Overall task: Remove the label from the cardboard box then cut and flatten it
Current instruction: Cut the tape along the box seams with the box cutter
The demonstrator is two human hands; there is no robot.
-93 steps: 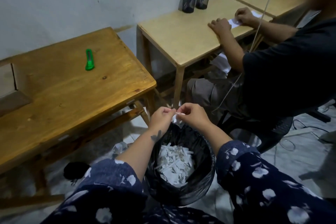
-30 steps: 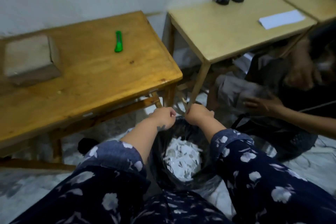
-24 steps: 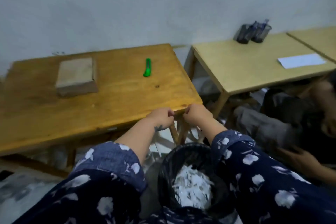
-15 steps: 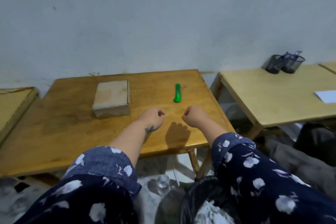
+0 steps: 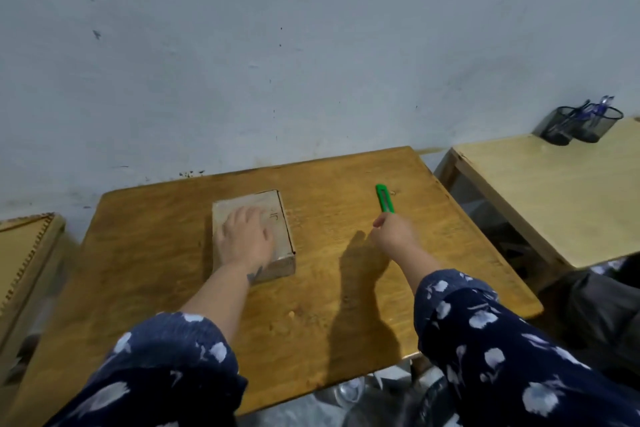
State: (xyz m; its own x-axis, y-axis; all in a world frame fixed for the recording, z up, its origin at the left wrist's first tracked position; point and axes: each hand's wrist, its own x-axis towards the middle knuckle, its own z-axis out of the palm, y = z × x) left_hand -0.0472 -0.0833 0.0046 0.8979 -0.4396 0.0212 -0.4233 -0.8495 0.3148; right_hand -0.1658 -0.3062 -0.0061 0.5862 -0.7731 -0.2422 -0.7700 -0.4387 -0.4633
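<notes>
A small closed cardboard box lies in the middle of the brown wooden table. My left hand rests flat on the box's top with its fingers spread. A green utility cutter lies on the table to the right of the box. My right hand is at the cutter's near end, fingers curled over its tip. The cutter still lies flat on the table, and whether the fingers grip it is hidden. No label shows on the visible parts of the box.
A lighter wooden table stands to the right with two black mesh pen holders at its back. A bin's black rim shows below the table's front edge. A cardboard piece lies at the far left. A wall stands behind.
My view rose from the bin to the table. My left hand moved onto the box and flattened. My right hand reached forward to the green cutter's near end.
</notes>
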